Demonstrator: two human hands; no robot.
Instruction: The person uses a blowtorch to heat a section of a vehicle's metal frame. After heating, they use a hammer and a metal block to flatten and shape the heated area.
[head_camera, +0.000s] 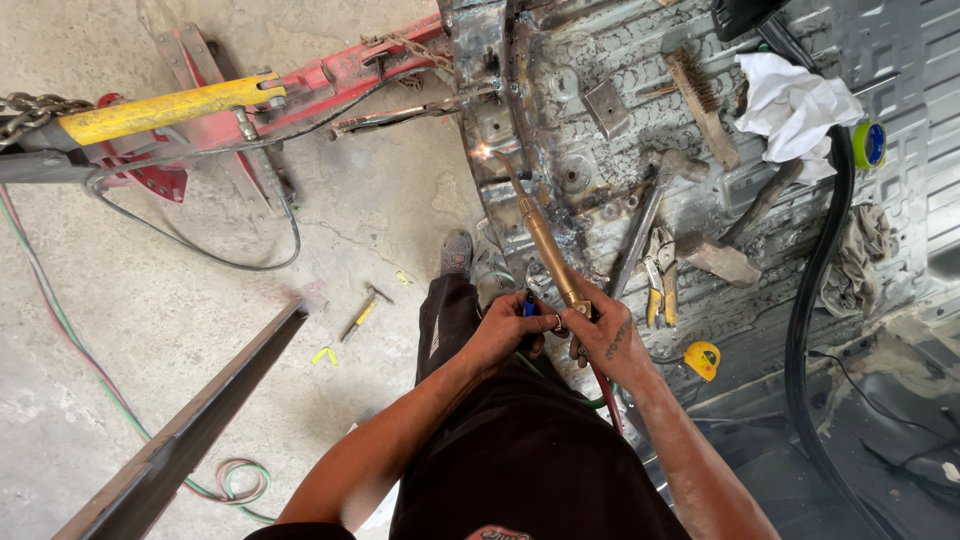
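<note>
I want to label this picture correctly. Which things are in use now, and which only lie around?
In use: brass torch, held by left hand and right hand; its flame on the metal floor panel.

Lying about: wire brush, white rag, hammer, pliers, tape measure.

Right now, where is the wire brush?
In the head view, the wire brush lies upper right on the scorched metal panel, just left of the white rag.

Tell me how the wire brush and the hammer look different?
The wire brush has a wooden handle with bristles along one side; the hammer has a thin metal shaft and a chunky head. The brush lies higher up, the hammer nearer the pliers. Both lie untouched on the metal panel.
</note>
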